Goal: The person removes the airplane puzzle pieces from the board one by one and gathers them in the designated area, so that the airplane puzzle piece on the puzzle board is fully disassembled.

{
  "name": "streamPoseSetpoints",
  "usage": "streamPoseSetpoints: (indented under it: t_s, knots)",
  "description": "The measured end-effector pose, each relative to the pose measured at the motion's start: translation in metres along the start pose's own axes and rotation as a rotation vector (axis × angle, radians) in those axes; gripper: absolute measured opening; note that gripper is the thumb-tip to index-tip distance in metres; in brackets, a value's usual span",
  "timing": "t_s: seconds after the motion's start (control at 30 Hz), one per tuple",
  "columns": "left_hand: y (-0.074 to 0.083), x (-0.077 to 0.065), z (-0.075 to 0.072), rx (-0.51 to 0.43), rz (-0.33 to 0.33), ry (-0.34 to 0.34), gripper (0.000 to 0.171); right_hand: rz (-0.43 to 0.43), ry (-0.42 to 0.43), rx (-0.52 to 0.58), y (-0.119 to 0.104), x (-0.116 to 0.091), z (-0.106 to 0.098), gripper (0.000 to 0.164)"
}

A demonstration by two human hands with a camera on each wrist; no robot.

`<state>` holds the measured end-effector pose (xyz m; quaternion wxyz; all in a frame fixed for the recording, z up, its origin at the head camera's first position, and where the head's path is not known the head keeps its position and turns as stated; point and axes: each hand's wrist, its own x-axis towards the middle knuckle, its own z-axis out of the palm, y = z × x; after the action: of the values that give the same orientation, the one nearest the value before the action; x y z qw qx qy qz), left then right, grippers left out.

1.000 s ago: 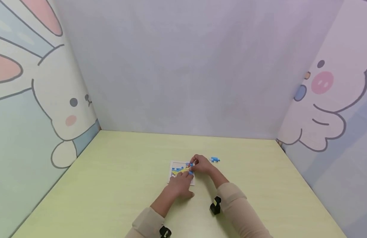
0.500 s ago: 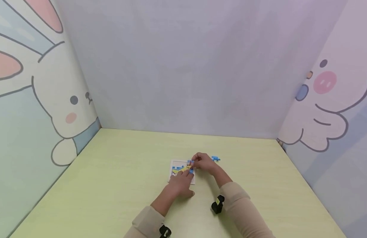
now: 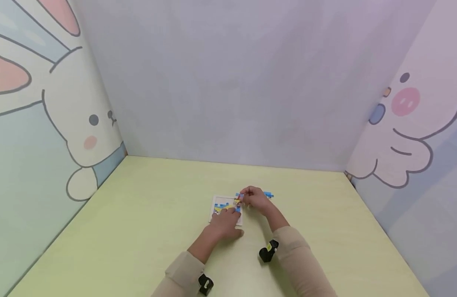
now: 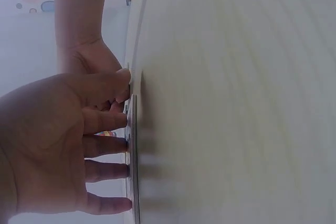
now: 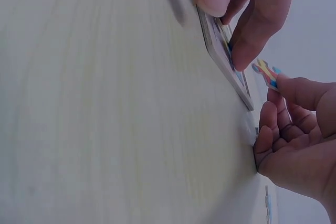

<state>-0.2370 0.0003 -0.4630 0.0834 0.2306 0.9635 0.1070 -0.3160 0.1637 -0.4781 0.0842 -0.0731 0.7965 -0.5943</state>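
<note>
Spread with fingers nearly straight, the left hand (image 3: 225,224) rests on the puzzle frame (image 3: 222,200), gripping nothing; the right hand (image 3: 256,199) pinches one puzzle piece (image 5: 266,72) at thumb and fingertips, its other fingers curled. Taking twelve as away from the person, the back wall (image 3: 228,82) stands at twelve, behind one pale worktop (image 3: 161,214). Two beige sleeves come in, the left sleeve (image 3: 183,272) from seven and the right sleeve (image 3: 300,260) from five, each with a black wrist mount beside it.

The relation to judge by: the frame lies at eight o'clock from the right hand, and the pinched piece sits at that hand's nine o'clock, by the frame's one-to-two-o'clock corner. The right wrist view shows it raised and tilted. The right hand is the nearer to this corner; the left covers the six-o'clock side. The frame looks about square, so no clear long axis.

Counted: two hands, one frame, one pinched piece. Fitted blue-and-yellow pieces (image 3: 221,205) are partly covered, so their number cannot be told. At the right hand's two o'clock lies at least one loose blue piece (image 3: 268,194).
</note>
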Motion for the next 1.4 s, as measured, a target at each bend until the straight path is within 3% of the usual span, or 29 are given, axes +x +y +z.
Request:
streamPoseSetpoints:
  t_s: [0.2, 0.43, 0.53, 0.8, 1.1, 1.4]
  knots:
    - [-0.002, -0.003, -0.004, -0.013, 0.015, 0.027, 0.051, -0.027, 0.125, 0.046, 0.004, -0.003, 0.006, 0.017]
    - [-0.005, -0.013, -0.004, 0.006, 0.053, 0.122, 0.044, -0.038, 0.150, 0.084, -0.003, -0.016, 0.001, 0.015]
    - [-0.005, -0.020, -0.004, 0.024, 0.053, 0.130, 0.043, -0.019, 0.161, 0.122, -0.004, -0.024, -0.005, 0.018]
    - [-0.010, -0.038, -0.012, 0.032, 0.023, 0.127, 0.044, 0.031, 0.216, 0.152, 0.002, -0.033, -0.025, 0.020]
    - [-0.029, -0.054, -0.015, 0.007, 0.025, 0.124, 0.048, 0.048, 0.228, 0.155, 0.002, -0.046, -0.045, 0.023]
    - [-0.045, -0.054, -0.009, 0.073, 0.052, 0.073, 0.053, 0.052, 0.233, 0.158, 0.009, -0.055, -0.058, 0.025]
